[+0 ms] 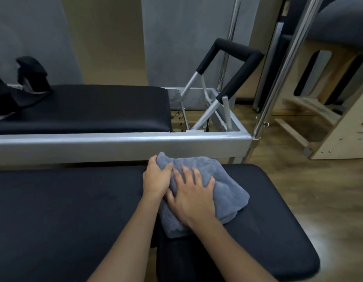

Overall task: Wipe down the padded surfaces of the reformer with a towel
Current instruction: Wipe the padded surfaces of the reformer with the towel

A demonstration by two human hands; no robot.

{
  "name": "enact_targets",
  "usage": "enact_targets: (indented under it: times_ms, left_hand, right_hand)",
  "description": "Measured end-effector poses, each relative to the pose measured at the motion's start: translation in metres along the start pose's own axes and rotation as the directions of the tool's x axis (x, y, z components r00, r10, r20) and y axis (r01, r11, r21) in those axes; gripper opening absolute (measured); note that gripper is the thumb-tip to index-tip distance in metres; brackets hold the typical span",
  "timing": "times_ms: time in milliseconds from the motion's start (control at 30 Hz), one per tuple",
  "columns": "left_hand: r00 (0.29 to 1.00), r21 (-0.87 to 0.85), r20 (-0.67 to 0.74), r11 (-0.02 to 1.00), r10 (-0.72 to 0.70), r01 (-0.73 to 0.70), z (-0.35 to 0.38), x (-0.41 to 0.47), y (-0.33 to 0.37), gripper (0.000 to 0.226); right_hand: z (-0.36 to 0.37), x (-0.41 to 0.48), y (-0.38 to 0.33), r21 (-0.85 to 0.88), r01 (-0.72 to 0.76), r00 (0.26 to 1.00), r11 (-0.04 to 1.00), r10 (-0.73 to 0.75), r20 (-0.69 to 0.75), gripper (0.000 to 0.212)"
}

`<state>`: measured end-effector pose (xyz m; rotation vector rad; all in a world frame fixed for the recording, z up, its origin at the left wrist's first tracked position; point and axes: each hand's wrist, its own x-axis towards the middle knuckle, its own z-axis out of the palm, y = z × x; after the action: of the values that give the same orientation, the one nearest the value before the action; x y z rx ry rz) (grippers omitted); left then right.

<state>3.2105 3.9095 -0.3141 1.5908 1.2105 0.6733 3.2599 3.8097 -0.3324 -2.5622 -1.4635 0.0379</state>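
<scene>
A folded grey-blue towel [223, 186] lies on the black padded surface [64, 210] close in front of me, near its far right end. My left hand [156, 180] grips the towel's far left edge, fingers curled over the fold. My right hand [194, 197] lies flat on top of the towel with fingers spread, pressing it onto the pad. Both forearms reach in from the bottom of the view. The towel straddles a seam between two pad sections.
Beyond the pad runs a silver reformer frame [115, 147] with a second black padded carriage [85, 108], black shoulder rests [32, 74] at far left and a padded footbar [235, 55]. Metal poles [282, 68] and wooden equipment [343, 127] stand right, on wood flooring.
</scene>
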Motion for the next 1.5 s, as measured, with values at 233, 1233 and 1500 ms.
enact_targets:
  times_ms: [233,1233,1500]
  left_hand:
    - [0.979,0.15,-0.044,0.97,0.2,-0.191,-0.004,-0.047,0.008,0.059]
    - [0.787,0.065,0.578,0.949,0.217,-0.309,-0.006,-0.086,0.046,0.027]
    - [0.882,-0.083,0.419,0.977,0.215,-0.198,0.031,-0.114,0.05,0.031]
  right_hand:
    - [-0.028,-0.043,0.027,0.328,-0.091,0.994,0.94,0.103,-0.02,0.052]
    - [-0.151,-0.067,0.141,0.656,-0.294,0.947,0.695,0.307,0.1,0.014]
    - [-0.131,-0.058,0.111,0.68,-0.414,0.9,0.605,0.385,0.205,0.05]
